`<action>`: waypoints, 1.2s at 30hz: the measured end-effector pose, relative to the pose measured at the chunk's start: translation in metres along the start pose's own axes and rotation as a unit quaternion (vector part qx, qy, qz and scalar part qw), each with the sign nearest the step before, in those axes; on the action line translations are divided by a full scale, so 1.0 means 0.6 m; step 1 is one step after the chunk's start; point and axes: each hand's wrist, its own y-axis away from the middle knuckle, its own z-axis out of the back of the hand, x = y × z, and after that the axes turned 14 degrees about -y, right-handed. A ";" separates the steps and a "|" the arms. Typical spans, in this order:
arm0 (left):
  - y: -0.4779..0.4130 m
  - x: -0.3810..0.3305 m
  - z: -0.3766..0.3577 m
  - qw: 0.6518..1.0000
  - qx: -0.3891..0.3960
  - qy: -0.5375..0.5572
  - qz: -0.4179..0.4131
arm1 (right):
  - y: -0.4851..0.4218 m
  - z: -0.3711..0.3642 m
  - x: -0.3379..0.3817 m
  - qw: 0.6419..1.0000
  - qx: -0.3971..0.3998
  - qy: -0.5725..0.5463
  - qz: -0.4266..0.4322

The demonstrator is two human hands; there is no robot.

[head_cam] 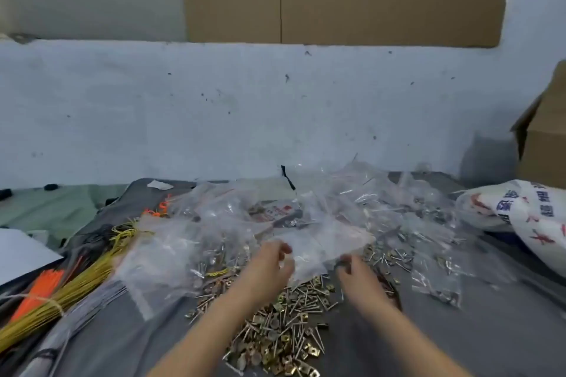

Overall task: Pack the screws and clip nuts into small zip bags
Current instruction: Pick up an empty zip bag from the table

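Evidently left hand [269,265] and right hand [353,271] pinch a zip bag [318,246]; characters on sack [520,223] unreadable.

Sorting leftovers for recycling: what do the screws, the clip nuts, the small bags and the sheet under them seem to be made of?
Screws: metal, silvery, shiny glints.
Clip nuts: likely plated metal, brassy yellow sheen.
Bags: thin clear plastic, see-through, crinkled highlights.
Sheet: probably dark grey cloth, matte, soft folds.

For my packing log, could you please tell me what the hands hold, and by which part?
One clear zip bag, it seems: the left hand pinches its left edge, the right hand its right edge. Blur hides each exact grip.
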 end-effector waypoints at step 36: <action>-0.012 0.039 -0.025 0.830 -0.029 0.543 0.122 | -0.020 -0.051 -0.004 0.858 0.121 -0.477 -0.150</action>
